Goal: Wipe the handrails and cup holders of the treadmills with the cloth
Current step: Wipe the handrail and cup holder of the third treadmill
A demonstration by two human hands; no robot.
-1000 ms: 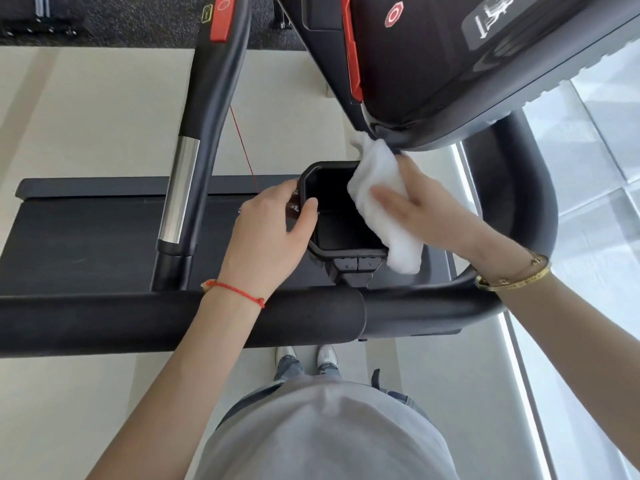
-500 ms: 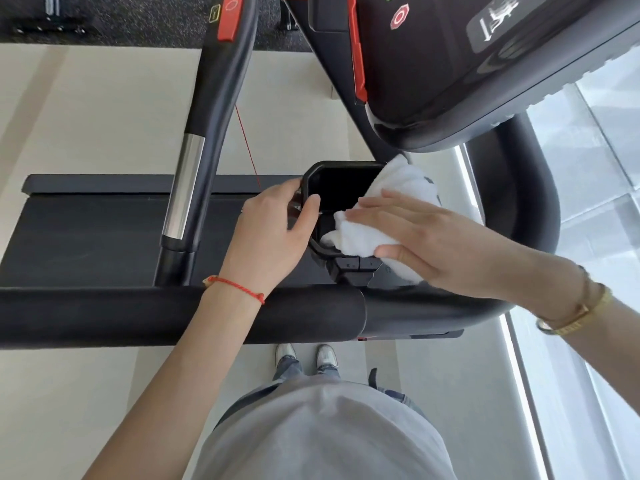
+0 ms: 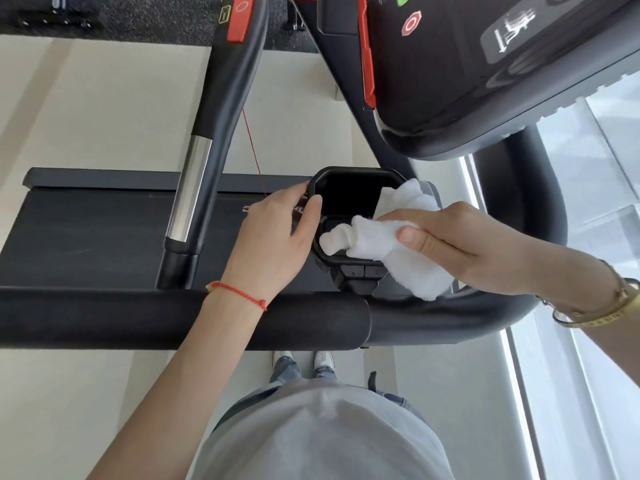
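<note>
1. Cloth (image 3: pixel 388 244): one, white, soft and light; bunched over the near right rim of the cup holder (image 3: pixel 349 192). Best held as a wad.
2. Right hand (image 3: pixel 460 247): grasps the cloth, thumb on top.
3. Left hand (image 3: pixel 273 237): grips the holder's left rim, steadying it.
4. Cup holder: one, rigid black plastic.
5. Handrails: two in view.

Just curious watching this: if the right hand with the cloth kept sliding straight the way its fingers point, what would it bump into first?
Probably the left hand, which grips the cup holder at its far rim. The right hand points leftward across the holder, with the white cloth leading. Depth is unclear.
</note>
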